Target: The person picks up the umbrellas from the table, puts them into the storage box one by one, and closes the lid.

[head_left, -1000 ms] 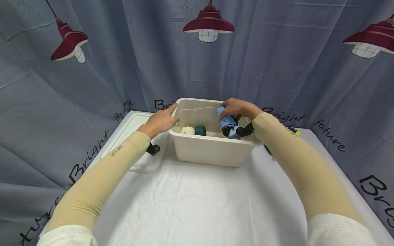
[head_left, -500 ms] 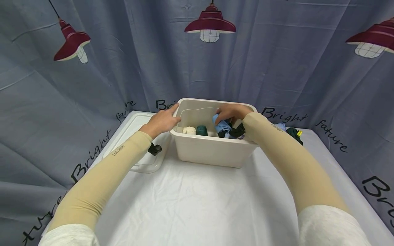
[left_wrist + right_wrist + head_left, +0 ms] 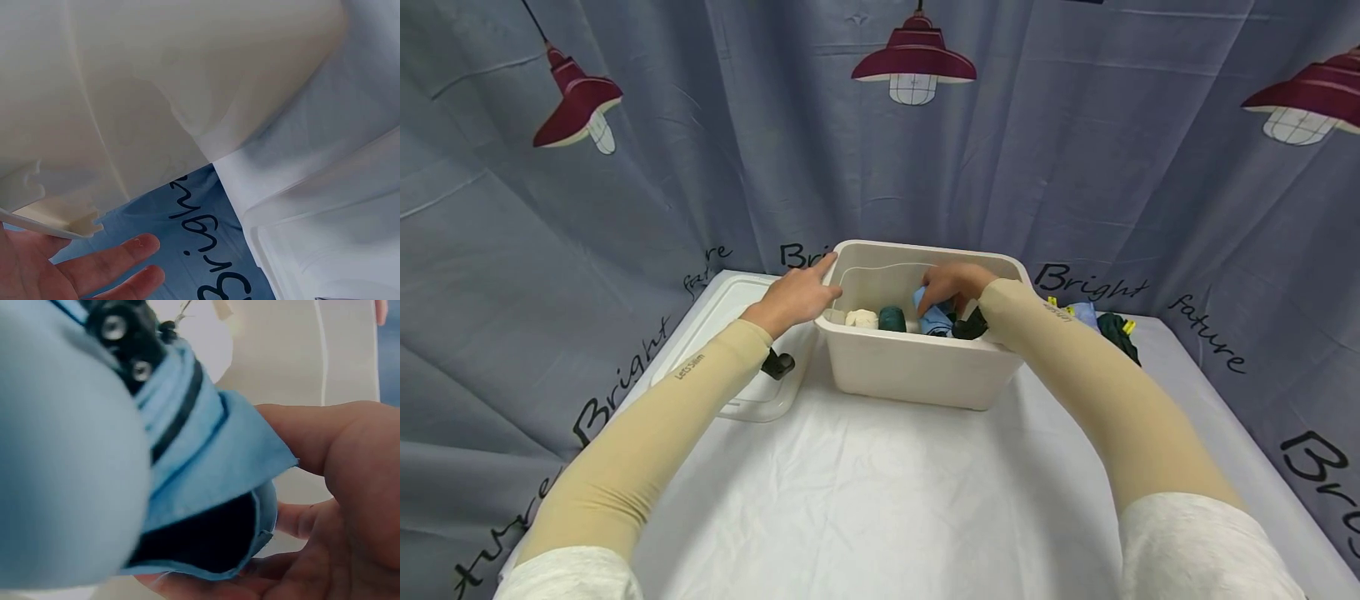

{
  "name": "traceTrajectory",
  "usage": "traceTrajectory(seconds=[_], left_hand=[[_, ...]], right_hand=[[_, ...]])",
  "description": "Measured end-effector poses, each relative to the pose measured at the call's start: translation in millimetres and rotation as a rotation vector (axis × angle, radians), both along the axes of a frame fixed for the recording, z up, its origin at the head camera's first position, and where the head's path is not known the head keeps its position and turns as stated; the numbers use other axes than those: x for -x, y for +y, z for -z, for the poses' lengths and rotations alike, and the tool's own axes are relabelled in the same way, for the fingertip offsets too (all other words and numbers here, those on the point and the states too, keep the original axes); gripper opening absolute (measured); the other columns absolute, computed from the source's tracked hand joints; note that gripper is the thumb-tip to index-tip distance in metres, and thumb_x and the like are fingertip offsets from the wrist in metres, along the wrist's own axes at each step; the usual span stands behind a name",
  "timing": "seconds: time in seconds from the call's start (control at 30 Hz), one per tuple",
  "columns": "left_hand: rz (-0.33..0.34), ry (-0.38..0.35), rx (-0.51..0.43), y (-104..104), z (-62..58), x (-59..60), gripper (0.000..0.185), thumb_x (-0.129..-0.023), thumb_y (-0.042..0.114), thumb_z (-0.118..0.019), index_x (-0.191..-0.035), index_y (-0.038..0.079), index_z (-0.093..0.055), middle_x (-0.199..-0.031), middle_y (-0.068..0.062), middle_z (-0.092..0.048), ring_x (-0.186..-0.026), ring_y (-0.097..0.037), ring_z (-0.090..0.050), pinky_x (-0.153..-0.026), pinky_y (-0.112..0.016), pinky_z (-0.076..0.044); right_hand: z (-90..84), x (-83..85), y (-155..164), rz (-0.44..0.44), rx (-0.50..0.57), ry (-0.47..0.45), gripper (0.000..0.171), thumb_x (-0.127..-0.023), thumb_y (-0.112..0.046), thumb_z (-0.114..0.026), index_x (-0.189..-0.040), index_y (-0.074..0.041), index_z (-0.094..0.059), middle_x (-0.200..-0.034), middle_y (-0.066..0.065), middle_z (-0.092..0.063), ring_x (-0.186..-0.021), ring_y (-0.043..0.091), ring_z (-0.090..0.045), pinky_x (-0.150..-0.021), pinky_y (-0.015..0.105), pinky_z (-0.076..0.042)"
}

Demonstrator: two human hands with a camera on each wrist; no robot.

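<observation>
Step in hand, judged: lowering light-blue folded fabric bundle with black trim [image 3: 937, 319] into cream plastic bin [image 3: 917, 367], beside dark-green roll [image 3: 892, 318]. Right hand [image 3: 951, 287] fingers curled round bundle; left hand [image 3: 795, 294] fingers straight, resting on rim. Next calls for seating, releasing.

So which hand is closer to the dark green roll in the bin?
The right hand. It holds a blue bundle inside the bin, just right of the dark green roll. The left hand rests on the bin's left rim, farther off.
</observation>
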State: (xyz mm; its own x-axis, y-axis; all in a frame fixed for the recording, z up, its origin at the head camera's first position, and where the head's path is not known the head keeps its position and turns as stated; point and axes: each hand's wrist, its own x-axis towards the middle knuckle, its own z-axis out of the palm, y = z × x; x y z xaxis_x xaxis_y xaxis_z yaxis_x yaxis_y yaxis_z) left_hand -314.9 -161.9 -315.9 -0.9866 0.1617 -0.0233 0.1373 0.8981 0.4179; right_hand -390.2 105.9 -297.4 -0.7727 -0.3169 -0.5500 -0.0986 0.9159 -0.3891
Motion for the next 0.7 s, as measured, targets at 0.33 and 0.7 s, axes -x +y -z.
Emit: traceTrajectory(seconds=[0.33,0.7], left_hand=[[0.009,0.012,0.019,-1.3,-0.2,1.3,0.076,-0.099,0.045,-0.045,-0.164,0.026,-0.012,-0.154,-0.017,-0.046,-0.11,-0.032,-0.063,-0.093,-0.05,-0.049],[0.006,0.032,0.049,-0.3,0.7,1.6,0.074,-0.099,0.044,-0.045,-0.164,0.025,-0.013,-0.152,-0.016,-0.049,-0.116,-0.033,-0.062,-0.094,-0.051,-0.049]], right_hand=[[10.9,2.2,-7.4,0.001,-0.013,-0.059,0.056,-0.09,-0.023,-0.071,-0.136,0.0,-0.05,-0.135,0.019,-0.052,-0.112,0.037,-0.061,-0.09,0.048,-0.056],[17.5,9.5,-15.7,-0.024,-0.081,-0.096,0.064,-0.092,-0.03,-0.072,-0.145,-0.003,-0.048,-0.138,0.022,-0.052,-0.123,0.043,-0.057,-0.094,0.048,-0.055]])
